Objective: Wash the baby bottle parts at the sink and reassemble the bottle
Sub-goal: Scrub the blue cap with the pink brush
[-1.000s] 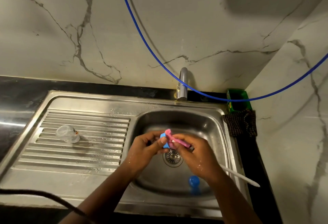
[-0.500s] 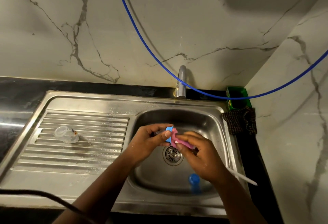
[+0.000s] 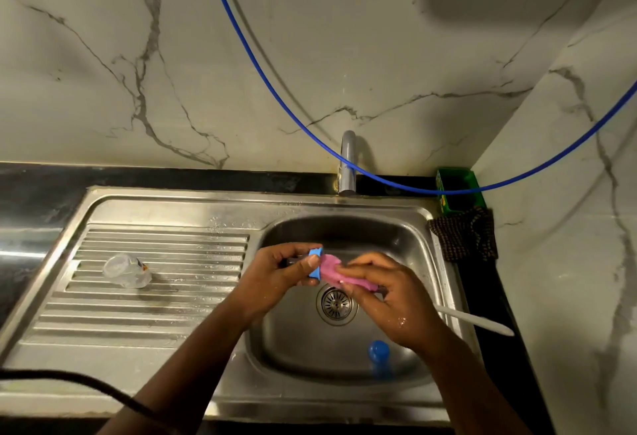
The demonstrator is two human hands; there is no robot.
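Plainly, the nearest risk lies just below the right hand (image 3: 396, 300): a small blue cap (image 3: 378, 352) sits loose on the wet steel floor of the sink basin (image 3: 275, 348), and a dropped part would slide toward the drain (image 3: 336, 303) directly under the fingers. Both hands look wet, so slipping is likely if the grip loosens. The right hand's fingers (image 3: 365, 264) are curled round a pink brush head (image 3: 339, 274), soft and spongy by its look, its white plastic handle (image 3: 475, 322) running out past the wrist over the sink rim. The left hand (image 3: 282, 271) pinches a blue ring (image 3: 315, 262), a rigid collar whose inside the pink head enters; I cannot tell whether a teat sits in it. Pushing too hard could pop the ring from that pinch. Well left of the left fingers, the clear bottle body (image 3: 125, 271), smooth and round, lies on its side on the ribbed drainboard (image 3: 155, 317) and might roll. Beyond the fingers stand the chrome tap (image 3: 347, 162), a blue hose (image 3: 275, 90), a green box (image 3: 456, 190), a checked cloth (image 3: 463, 236) on the dark desk (image 3: 38, 200).
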